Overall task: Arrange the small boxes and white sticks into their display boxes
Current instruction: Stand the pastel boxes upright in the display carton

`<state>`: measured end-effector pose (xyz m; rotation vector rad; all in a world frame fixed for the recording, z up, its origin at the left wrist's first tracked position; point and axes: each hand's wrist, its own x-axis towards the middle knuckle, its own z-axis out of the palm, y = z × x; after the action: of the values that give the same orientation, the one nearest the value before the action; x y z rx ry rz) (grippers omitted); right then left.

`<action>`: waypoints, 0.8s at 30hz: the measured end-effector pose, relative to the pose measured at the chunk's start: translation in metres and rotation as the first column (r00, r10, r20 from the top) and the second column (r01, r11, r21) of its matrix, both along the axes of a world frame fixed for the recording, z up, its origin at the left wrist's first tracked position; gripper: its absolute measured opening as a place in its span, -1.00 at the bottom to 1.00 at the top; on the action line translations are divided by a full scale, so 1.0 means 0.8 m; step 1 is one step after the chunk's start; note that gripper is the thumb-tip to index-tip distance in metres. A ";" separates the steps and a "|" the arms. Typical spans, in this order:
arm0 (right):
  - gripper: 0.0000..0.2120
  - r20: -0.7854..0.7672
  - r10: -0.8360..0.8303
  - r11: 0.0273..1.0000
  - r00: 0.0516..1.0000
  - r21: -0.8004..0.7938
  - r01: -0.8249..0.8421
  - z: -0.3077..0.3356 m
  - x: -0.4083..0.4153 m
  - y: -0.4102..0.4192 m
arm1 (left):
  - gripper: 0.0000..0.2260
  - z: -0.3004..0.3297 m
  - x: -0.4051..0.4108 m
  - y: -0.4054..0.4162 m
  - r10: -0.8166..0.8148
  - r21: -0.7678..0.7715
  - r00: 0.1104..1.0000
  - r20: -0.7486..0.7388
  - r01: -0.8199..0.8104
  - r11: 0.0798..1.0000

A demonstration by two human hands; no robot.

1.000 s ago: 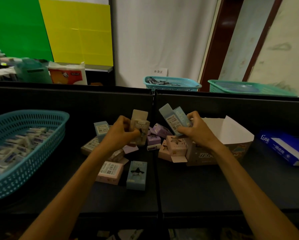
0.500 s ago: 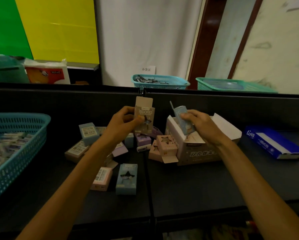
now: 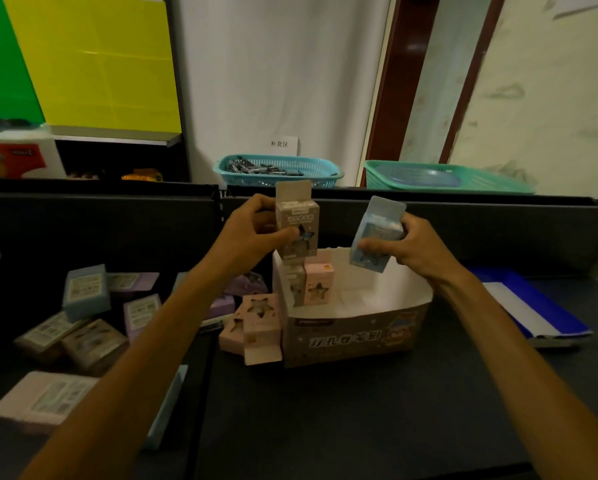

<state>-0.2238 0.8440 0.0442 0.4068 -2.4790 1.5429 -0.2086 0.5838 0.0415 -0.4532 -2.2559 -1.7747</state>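
While the left hand [image 3: 252, 233] grips a beige box [image 3: 297, 230] upright, fingers curled, the right hand [image 3: 411, 247] grips a tilted blue box [image 3: 377, 237], both above the display box [image 3: 356, 334] on the tabletop [image 3: 359, 410].

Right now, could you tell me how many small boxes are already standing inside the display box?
2: a beige box and a pink box stand upright side by side in the back left corner of the display box. The front wall may hide others.
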 end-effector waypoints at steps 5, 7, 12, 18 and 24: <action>-0.60 -0.008 0.080 0.987 0.997 0.139 -0.078 -0.003 -0.037 0.032 | -0.65 0.002 -0.025 0.032 0.078 -0.084 0.997 -0.014 -0.079 0.993; -0.54 -0.026 0.097 0.978 0.995 0.189 -0.090 -0.005 -0.051 0.038 | -0.58 0.000 -0.030 0.039 0.105 -0.175 0.994 -0.032 -0.109 0.978; -0.51 -0.051 0.185 0.956 0.981 0.242 -0.167 -0.014 -0.076 0.044 | -0.32 0.000 -0.021 0.053 0.089 -0.448 0.994 -0.056 -0.105 0.888; -0.46 -0.039 0.231 0.931 0.972 0.300 -0.209 -0.021 -0.086 0.042 | -0.41 -0.001 -0.017 0.061 0.125 -0.587 0.992 -0.018 -0.112 0.801; -0.50 -0.034 0.268 0.889 0.963 0.393 -0.234 -0.028 -0.092 0.037 | -0.54 -0.004 -0.017 0.064 0.104 -0.706 0.994 0.032 -0.051 0.706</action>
<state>-0.2971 0.8740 0.0218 0.8702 -2.7434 1.0679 -0.2223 0.6354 0.0382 -0.4099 -2.9062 -0.8127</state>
